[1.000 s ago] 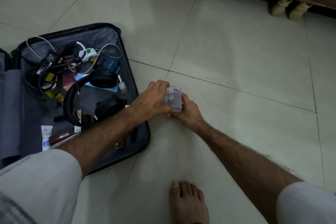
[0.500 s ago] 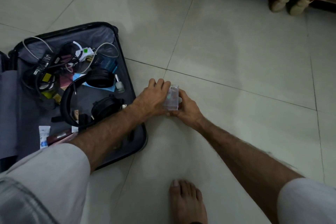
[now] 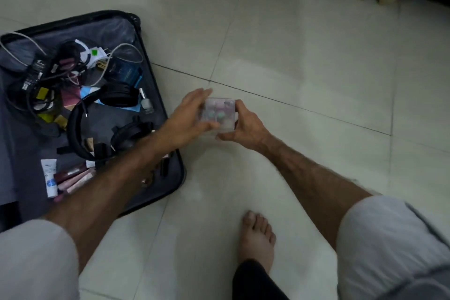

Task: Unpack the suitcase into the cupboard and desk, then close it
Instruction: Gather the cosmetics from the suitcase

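Head view: a clear box [image 3: 220, 115] is gripped between the left hand [image 3: 188, 120] and right hand [image 3: 247, 126], just right of the suitcase [image 3: 155, 95]; unpacking is judged under way, and carriage to the desk or cupboard is required next.

I see pale glossy tiled floor [image 3: 304, 61] | small clear plastic box [image 3: 220, 114] | black suitcase [image 3: 159, 95], matt grey cloth lining | black matt headphones [image 3: 78, 126]

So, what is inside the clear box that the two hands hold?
Through the clear box, small round pink and green pieces show. Left hand and right hand cover its sides.
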